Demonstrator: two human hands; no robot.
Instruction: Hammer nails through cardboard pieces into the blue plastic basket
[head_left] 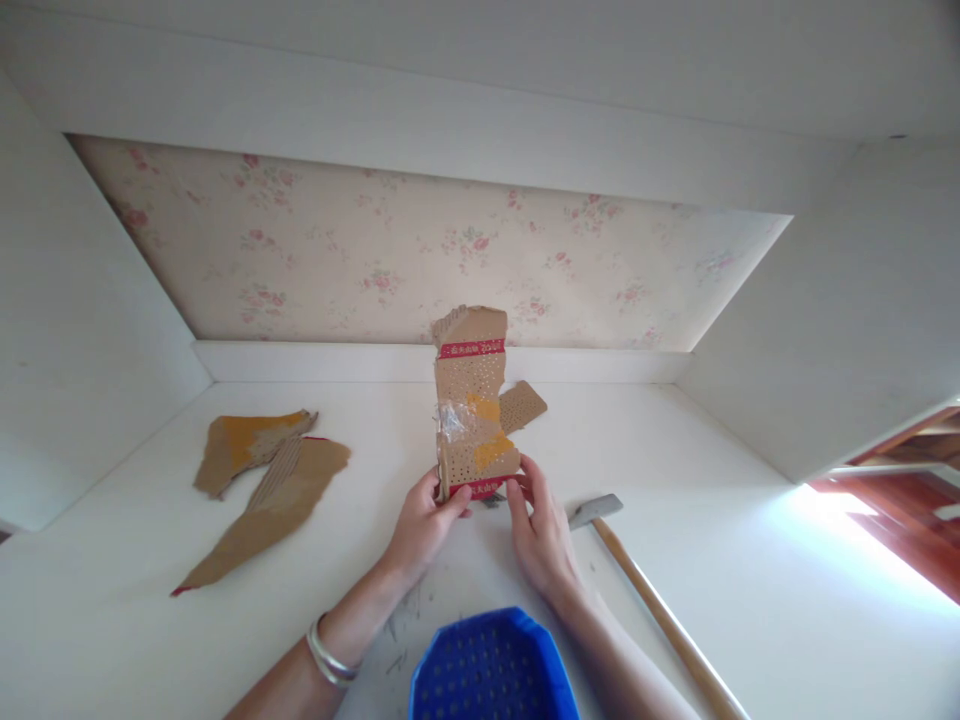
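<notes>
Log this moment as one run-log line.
left hand: holds perforated cardboard, lower left | right hand: holds its lower right corner | nearby: blue basket, wooden-handled tool, two torn cardboard scraps

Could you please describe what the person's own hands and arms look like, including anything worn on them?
The left hand and right hand wear no gloves. A shiny silver-coloured bangle circles the left wrist; the right shows none. No sleeves are visible on either forearm.
</notes>
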